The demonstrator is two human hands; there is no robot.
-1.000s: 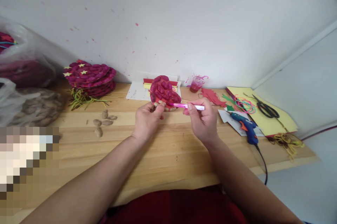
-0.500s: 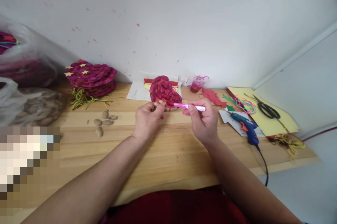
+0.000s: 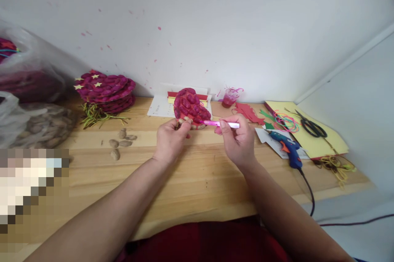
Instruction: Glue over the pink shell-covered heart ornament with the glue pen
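My left hand [image 3: 171, 137] pinches the lower left edge of a round peanut craft [image 3: 188, 104], holding it tilted up off the table. Most of its peanuts are magenta; a few along the bottom edge are bare tan. Between the thumb and fingers of my right hand [image 3: 239, 141] is a slim white-handled paintbrush [image 3: 230, 125], stained pink toward the tip. Its tip touches the lower part of the craft. Behind the craft to the right stands a clear cup of magenta paint [image 3: 229, 99].
Loose peanuts [image 3: 124, 143] lie left of my hands. Farther left are stacked magenta peanut crafts [image 3: 111, 89] and a bag of peanuts [image 3: 46, 126]. On the right are red paper cutouts [image 3: 246, 112], a blue glue gun [image 3: 287, 147] with its cord, scissors [image 3: 314, 126] and yellow paper [image 3: 331, 143].
The brush tip has shifted slightly right along the craft's lower edge. Both hands keep their grips, and the view has moved a little.
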